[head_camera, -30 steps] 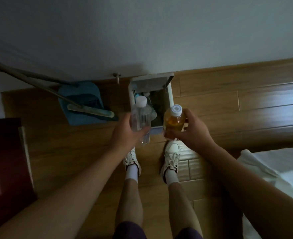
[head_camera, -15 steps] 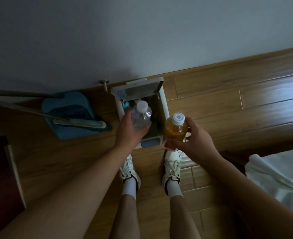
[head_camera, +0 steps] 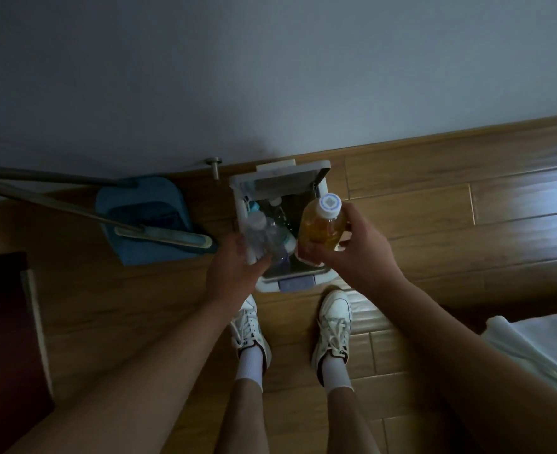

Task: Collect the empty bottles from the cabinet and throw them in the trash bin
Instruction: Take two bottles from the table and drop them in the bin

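One bin (head_camera: pixel 269 286) — two hands (head_camera: pixel 359 253), bottles (head_camera: pixel 321 229) perhaps four.

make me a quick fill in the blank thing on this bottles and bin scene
1. The orange bottle in the right hand has a ___ cap.
2. The left hand holds the clear bottle above the trash bin, whose lid is ___.
3. The dustpan on the floor beside the bin is ___.

Missing words: white; open; blue
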A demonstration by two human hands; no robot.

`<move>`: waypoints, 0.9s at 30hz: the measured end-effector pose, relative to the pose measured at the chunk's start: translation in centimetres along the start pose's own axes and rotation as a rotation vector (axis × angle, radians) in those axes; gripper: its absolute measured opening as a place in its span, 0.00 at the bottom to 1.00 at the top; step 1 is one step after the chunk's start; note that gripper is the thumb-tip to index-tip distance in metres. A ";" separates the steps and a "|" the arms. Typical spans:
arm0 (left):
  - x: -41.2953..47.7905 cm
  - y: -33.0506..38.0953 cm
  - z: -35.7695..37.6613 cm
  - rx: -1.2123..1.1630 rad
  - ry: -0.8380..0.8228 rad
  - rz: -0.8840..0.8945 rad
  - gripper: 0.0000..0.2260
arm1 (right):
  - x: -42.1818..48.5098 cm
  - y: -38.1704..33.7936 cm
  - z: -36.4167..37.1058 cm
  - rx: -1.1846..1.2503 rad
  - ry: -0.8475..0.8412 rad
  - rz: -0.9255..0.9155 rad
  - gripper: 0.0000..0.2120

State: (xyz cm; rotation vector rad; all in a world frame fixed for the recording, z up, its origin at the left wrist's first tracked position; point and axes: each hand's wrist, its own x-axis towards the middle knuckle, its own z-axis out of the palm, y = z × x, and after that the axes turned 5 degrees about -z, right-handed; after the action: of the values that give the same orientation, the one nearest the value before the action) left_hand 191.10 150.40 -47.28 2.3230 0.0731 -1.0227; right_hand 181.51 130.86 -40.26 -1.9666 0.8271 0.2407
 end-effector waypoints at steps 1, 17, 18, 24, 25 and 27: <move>0.2 -0.1 -0.3 0.005 0.006 -0.006 0.17 | 0.8 -0.1 0.4 -0.009 -0.018 0.005 0.34; 0.6 -7.5 -5.5 0.223 -0.099 -0.070 0.15 | 6.3 2.1 7.5 -0.334 -0.148 -0.070 0.17; 0.5 -7.8 -5.7 0.231 -0.100 -0.076 0.15 | 6.4 2.0 7.4 -0.352 -0.153 -0.074 0.15; 0.9 -8.7 -6.3 0.237 -0.094 -0.079 0.15 | 8.7 2.7 7.5 -0.387 -0.201 0.014 0.11; 1.1 -8.7 -6.2 0.233 -0.093 -0.071 0.15 | 9.1 2.9 7.7 -0.366 -0.194 0.025 0.12; 1.4 -8.9 -5.9 0.214 -0.093 -0.057 0.14 | 9.6 3.4 8.5 -0.302 -0.173 0.036 0.15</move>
State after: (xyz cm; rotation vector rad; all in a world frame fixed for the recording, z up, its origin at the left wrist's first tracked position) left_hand 193.50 160.69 -49.55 2.4718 -0.0072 -1.2184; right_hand 187.92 132.59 -51.74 -2.1738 0.7464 0.5771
